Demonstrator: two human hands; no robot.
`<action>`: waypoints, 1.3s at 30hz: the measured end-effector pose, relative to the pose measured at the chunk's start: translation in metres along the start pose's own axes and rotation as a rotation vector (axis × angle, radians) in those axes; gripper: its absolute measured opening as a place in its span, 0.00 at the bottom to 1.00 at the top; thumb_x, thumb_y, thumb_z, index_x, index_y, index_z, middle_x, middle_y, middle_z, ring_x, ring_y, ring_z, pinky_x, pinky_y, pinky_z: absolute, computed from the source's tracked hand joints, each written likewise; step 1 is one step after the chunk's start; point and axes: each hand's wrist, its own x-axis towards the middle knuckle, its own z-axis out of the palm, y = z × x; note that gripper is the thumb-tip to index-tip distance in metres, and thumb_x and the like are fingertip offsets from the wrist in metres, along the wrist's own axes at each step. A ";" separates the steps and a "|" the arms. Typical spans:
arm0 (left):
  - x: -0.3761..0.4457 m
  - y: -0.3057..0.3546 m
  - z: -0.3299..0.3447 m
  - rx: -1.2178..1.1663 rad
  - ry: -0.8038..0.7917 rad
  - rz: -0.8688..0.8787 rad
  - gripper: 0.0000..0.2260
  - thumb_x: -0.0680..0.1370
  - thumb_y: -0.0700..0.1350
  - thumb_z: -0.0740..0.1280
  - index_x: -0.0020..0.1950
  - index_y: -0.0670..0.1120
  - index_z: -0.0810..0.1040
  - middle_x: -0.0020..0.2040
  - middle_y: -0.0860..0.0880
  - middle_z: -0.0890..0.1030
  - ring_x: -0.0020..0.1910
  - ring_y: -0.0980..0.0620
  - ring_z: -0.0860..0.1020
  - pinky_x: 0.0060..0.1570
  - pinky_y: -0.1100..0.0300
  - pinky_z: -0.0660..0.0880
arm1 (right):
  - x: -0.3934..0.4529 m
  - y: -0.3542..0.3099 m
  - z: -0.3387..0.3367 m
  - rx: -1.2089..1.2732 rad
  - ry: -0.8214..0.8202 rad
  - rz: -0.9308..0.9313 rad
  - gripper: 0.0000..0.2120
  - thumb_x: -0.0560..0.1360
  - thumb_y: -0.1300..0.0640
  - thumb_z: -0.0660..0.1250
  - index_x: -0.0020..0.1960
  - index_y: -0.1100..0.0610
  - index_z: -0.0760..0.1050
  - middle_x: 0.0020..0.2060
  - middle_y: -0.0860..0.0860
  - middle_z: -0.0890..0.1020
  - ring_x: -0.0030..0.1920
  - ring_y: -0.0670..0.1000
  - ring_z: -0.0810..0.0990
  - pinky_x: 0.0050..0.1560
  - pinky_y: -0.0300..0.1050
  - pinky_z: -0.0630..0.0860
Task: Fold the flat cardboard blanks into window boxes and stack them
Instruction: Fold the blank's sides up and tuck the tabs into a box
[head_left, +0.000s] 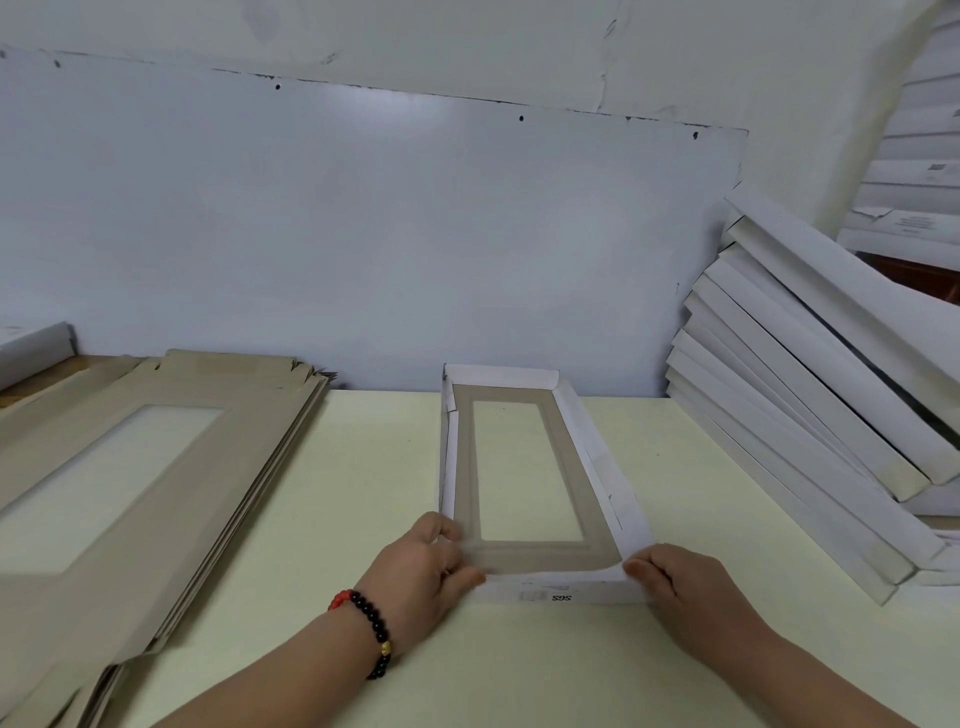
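Holding the near end of the half-formed white cardboard window box (524, 467), I have my left hand (431, 561) pinching its near-left corner and my right hand (675, 577) pinching the near-right one, fingers curled onto the card at both; the box lies open side up in the middle of the pale yellow-green tabletop (332, 519), its far end close to the white wall panel (363, 234); the near flap looks only partly turned in, so I judge the risk is here: if I press unevenly, one corner could spring back or the side wall could crease beside the clear window film; the leaning stack of finished white boxes (810, 405) on my right sits tilted, and a careless addition might tip it; the pile of flat brown-grey cardboard blanks (156, 467) waits to my left.
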 end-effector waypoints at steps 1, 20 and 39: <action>-0.001 0.000 -0.001 -0.007 -0.008 0.019 0.17 0.79 0.55 0.65 0.44 0.41 0.79 0.58 0.54 0.69 0.39 0.54 0.72 0.45 0.68 0.66 | 0.000 0.001 0.000 -0.021 -0.010 -0.015 0.08 0.79 0.52 0.64 0.42 0.47 0.78 0.38 0.41 0.81 0.41 0.38 0.76 0.42 0.31 0.69; 0.022 0.053 0.025 0.589 -0.189 0.103 0.10 0.79 0.42 0.54 0.53 0.46 0.74 0.51 0.47 0.78 0.57 0.44 0.69 0.59 0.50 0.58 | 0.007 -0.047 0.039 -0.664 0.147 -0.589 0.11 0.61 0.50 0.76 0.31 0.48 0.73 0.29 0.41 0.75 0.34 0.44 0.78 0.41 0.40 0.63; 0.014 0.032 0.016 0.551 -0.162 0.025 0.10 0.75 0.38 0.56 0.49 0.48 0.74 0.48 0.51 0.79 0.55 0.47 0.67 0.54 0.53 0.54 | 0.004 -0.032 0.004 -0.793 0.040 -0.507 0.19 0.50 0.44 0.82 0.27 0.47 0.72 0.23 0.39 0.72 0.30 0.43 0.76 0.42 0.43 0.61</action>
